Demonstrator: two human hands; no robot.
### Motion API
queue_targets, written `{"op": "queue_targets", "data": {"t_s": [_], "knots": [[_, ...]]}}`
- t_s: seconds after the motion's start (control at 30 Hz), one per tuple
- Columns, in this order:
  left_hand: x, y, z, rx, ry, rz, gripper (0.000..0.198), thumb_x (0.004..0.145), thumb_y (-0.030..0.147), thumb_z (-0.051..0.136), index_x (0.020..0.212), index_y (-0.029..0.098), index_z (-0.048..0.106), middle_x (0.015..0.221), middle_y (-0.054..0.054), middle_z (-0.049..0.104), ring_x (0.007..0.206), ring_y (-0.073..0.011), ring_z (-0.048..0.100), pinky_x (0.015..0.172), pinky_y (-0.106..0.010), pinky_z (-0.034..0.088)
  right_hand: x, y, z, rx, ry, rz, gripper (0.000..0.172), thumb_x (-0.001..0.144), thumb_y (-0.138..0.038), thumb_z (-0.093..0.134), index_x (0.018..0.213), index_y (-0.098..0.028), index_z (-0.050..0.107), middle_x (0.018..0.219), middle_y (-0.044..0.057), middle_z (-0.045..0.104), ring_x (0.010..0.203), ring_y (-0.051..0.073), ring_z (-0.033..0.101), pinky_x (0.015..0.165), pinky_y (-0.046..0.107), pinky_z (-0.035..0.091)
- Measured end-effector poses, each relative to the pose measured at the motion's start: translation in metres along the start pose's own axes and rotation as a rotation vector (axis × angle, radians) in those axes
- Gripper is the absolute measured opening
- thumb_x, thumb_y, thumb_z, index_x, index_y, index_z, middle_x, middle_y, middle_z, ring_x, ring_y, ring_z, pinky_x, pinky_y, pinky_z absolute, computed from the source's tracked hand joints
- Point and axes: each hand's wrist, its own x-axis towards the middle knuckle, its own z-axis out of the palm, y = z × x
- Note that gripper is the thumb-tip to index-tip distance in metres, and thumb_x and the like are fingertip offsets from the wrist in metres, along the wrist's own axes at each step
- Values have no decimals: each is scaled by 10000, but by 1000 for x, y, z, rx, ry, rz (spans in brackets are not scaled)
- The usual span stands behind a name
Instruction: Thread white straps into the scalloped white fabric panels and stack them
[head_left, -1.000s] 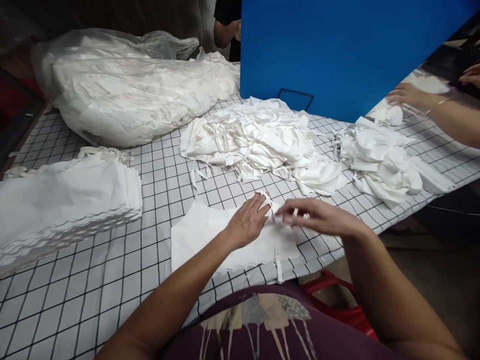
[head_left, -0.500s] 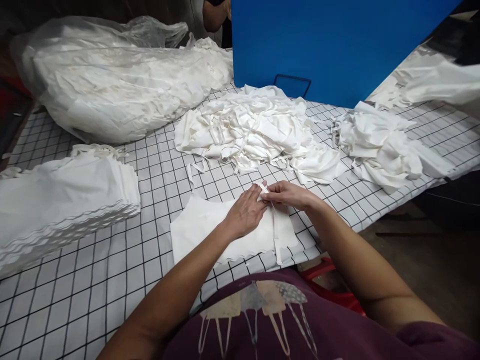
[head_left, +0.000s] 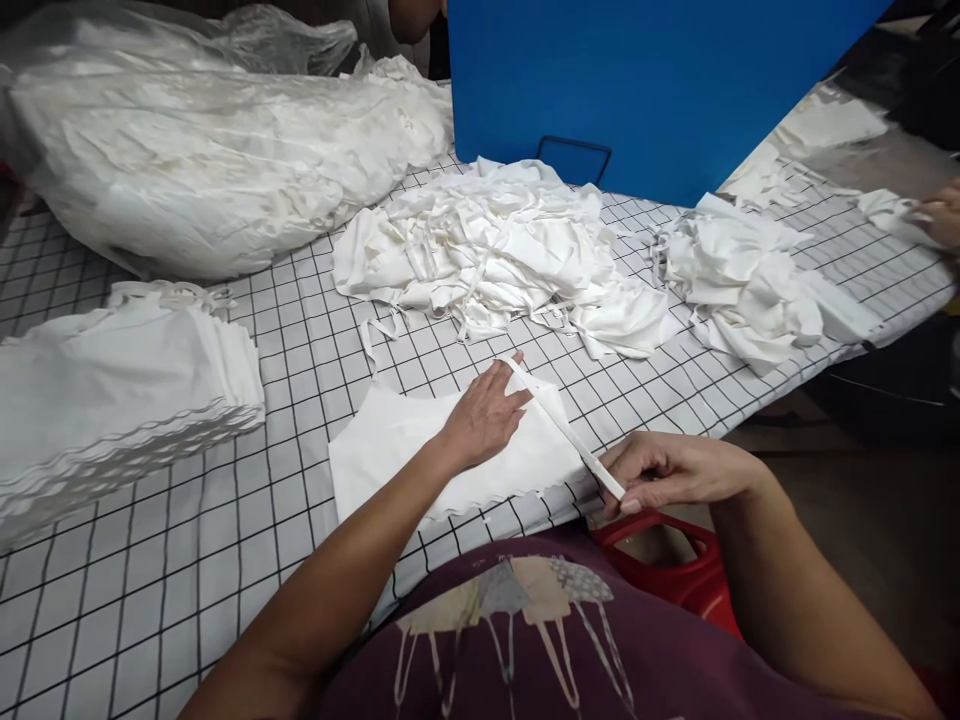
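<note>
A white garment (head_left: 405,435) with thin straps and a wavy hem lies flat on the checked cloth in front of me. My left hand (head_left: 486,418) rests on its upper part, palm down, fingers stretched out. Near those fingertips begins a narrow white strap (head_left: 559,420), which slants taut toward the table's front edge. My right hand (head_left: 660,475) pinches the strap's lower end between thumb and fingers, just past the edge. Another strap (head_left: 369,345) of the garment trails loosely toward the back at its left side.
A neat stack of white garments (head_left: 150,370) lies at left, before a large clear bag (head_left: 217,170) of white fabric. Crumpled white garments (head_left: 502,250) form a middle heap, with a smaller pile (head_left: 750,275) right. A blue board (head_left: 660,90) stands behind; other people's hands appear at the edges.
My right hand has moved away from the left, right and toward me, drawing the strap out straight. My left hand stays on the garment with its fingers more spread.
</note>
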Motion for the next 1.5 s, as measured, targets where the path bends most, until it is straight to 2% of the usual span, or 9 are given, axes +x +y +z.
{"op": "queue_targets", "data": {"t_s": [0.2,0.33,0.5,0.67,0.8,0.93,1.03,1.17,1.5], "knots": [[1,1,1,-15,-6,-27,383,977,247,476,1349,214,560,1652,-93,169,1495,-344,236,1169,-554,337,0,-1,0,-55,29,-99,243,887,-350,690,996,-157,791,939,92,652,892,170,605,796,276,463],[1,-2,-2,-54,-97,-60,418,991,340,464,1381,206,534,1620,-110,271,1509,-340,198,1189,-571,294,-1,7,-4,47,108,-107,221,890,-320,689,992,-148,783,886,75,666,801,147,605,718,267,467],[4,-5,-18,-145,-208,-89,565,986,388,482,1516,233,360,1618,-114,276,1521,-326,161,1210,-559,253,23,5,-19,130,528,-80,245,842,-371,733,935,-145,757,730,15,628,604,85,504,535,218,404],[14,-9,-38,-245,-148,-135,654,990,283,460,1569,347,162,1663,-52,134,1514,-301,203,1183,-540,318,63,-19,-42,131,943,-413,198,816,-350,760,953,-209,742,823,6,644,693,90,560,621,235,485],[17,-15,-47,-315,-60,-237,541,972,197,425,1496,312,353,1618,-52,261,1452,-274,353,1133,-487,400,95,-8,-49,160,848,-357,249,779,-382,782,935,-196,725,803,6,635,698,100,566,636,255,499],[3,-17,-44,-316,74,-318,225,950,227,487,1106,179,641,1189,-96,610,1095,-235,596,935,-403,519,120,27,-37,264,724,-197,285,774,-409,771,931,-181,704,752,-4,616,664,103,545,628,268,478],[-11,-14,-38,-248,63,-305,134,885,284,632,953,170,648,959,-69,615,952,-239,559,833,-392,506,128,42,-28,302,726,-185,285,781,-404,764,935,-174,697,775,3,628,684,111,552,662,282,465],[-18,-10,-28,-223,88,-337,183,814,304,737,918,184,646,950,-58,600,938,-245,519,827,-402,473,130,41,-24,279,743,-172,285,775,-395,772,937,-174,692,816,26,656,750,145,584,718,312,467],[-15,-6,-23,-302,90,-429,185,767,276,781,812,191,622,968,-43,579,970,-245,494,880,-417,438,127,37,-24,103,741,-96,299,779,-418,757,926,-171,674,742,8,599,651,127,498,580,266,367]]}}
